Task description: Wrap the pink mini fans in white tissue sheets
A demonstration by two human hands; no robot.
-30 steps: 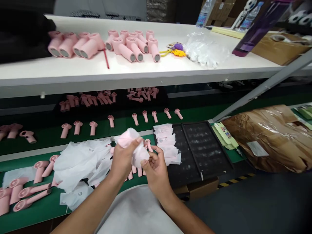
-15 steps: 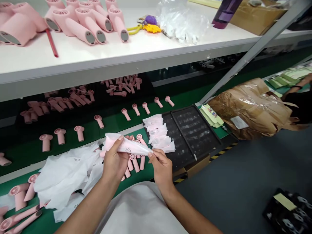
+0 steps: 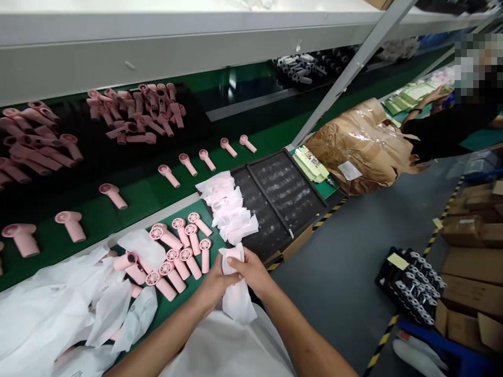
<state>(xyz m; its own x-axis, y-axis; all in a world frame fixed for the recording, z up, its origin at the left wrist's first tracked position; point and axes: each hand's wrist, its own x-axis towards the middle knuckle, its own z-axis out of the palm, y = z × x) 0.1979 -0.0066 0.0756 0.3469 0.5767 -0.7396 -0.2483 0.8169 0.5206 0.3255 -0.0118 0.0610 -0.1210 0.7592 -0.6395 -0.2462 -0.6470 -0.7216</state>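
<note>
The left hand (image 3: 217, 281) and right hand (image 3: 251, 272) are closed close together around a white wrap (image 3: 236, 293), fingers pressing it from both sides, its lower end hanging loose toward the person's front. A bit of pink shows at its top, perhaps a fan inside, though the fingers and folds hide it, so I cannot tell.

At 11 o'clock, pink fans (image 3: 181, 256) lie close together on a green mat (image 3: 214, 246). At 12 o'clock a stack of white wraps (image 3: 228, 207) sits against a black tray (image 3: 275, 201), which reaches round to 1 o'clock. Loose white sheets (image 3: 51, 309) are heaped at 9 o'clock.

The loose hanging end could slip from the fingers if the grip eases, and anything inside could then drop to the floor. An elbow swung left could knock the round-bodied fans, which might roll toward the mat's edge. A careless reach could also topple the stack.

The wrap's lower end is crumpled, and the hands cover its middle. A brown parcel (image 3: 359, 146) and a co-worker (image 3: 444, 123) stand off at 2 o'clock, the co-worker's work too small to make out.
</note>
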